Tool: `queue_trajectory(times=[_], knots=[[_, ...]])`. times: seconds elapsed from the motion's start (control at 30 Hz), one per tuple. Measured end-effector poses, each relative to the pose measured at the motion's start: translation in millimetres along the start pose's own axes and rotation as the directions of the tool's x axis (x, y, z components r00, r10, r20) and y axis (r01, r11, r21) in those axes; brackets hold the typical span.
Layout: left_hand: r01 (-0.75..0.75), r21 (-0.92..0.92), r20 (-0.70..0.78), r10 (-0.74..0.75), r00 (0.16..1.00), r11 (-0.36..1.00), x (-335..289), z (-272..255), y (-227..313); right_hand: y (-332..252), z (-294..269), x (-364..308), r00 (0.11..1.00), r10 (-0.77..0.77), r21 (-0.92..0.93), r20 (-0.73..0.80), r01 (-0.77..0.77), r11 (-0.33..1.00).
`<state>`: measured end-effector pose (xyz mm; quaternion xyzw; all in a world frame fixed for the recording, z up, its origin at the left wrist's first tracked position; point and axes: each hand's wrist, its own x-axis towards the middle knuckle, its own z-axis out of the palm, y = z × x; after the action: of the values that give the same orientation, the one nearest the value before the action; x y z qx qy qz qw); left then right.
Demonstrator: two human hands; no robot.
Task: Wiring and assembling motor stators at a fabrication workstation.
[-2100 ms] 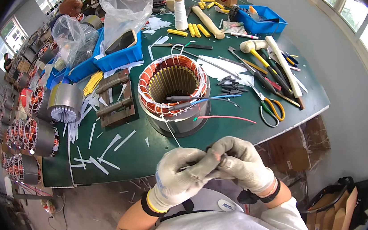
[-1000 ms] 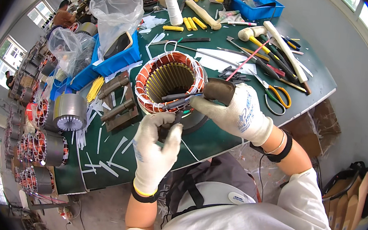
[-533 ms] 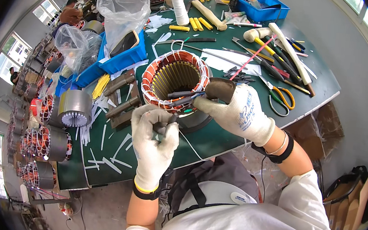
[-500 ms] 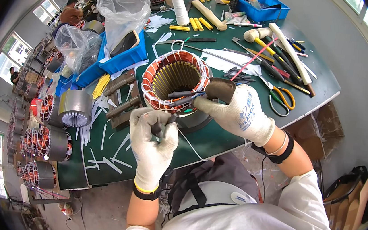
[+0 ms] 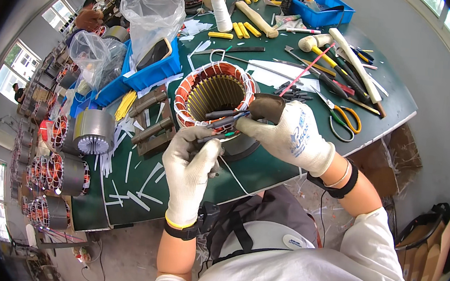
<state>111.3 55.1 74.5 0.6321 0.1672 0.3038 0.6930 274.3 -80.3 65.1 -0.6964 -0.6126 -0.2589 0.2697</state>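
Observation:
A motor stator (image 5: 216, 93) stands on the green table, its orange-red coil ends laced with white cord and its slots lined in yellow. At its near rim, my gloved right hand (image 5: 294, 137) pinches black-sleeved leads (image 5: 226, 120). A dark curved piece (image 5: 266, 108) lies over that hand's index finger; I cannot tell what it is. Just left and below, my gloved left hand (image 5: 193, 159) has its thumb and fingers closed on a black sleeve (image 5: 213, 138), with a bit of green at its end. A white cord (image 5: 235, 175) trails down below the stator.
Scissors (image 5: 343, 113), mallets (image 5: 317, 42) and other hand tools lie right. Blue bins (image 5: 155, 70) with plastic bags stand left, beside a metal cradle (image 5: 155, 127) and paper strips. More stators (image 5: 94, 131) line the left side. A cord spool (image 5: 222, 14) stands behind; other people sit farther back.
My left hand has moved slightly up and right, toward the leads at the stator's rim. A black sleeve with a green end now shows at its fingertips. My right hand has barely moved.

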Motion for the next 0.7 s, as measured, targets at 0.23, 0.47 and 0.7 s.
queue_trajectory(times=[0.23,0.47,0.7], knots=[[-0.061,0.295,0.023,0.056,0.998,0.954,2,-1,-2,-1,-3,3,0.998,0.029,0.033,0.064,-0.031,0.999],[-0.485,0.672,0.285,0.408,0.867,0.560,3,3,-1,6,2,3,0.997,-0.004,0.120,-0.074,0.013,0.993],[-0.371,0.709,0.182,0.353,0.918,0.600,-1,23,-15,1,1,4,0.998,-0.009,0.142,-0.056,0.017,0.990]])
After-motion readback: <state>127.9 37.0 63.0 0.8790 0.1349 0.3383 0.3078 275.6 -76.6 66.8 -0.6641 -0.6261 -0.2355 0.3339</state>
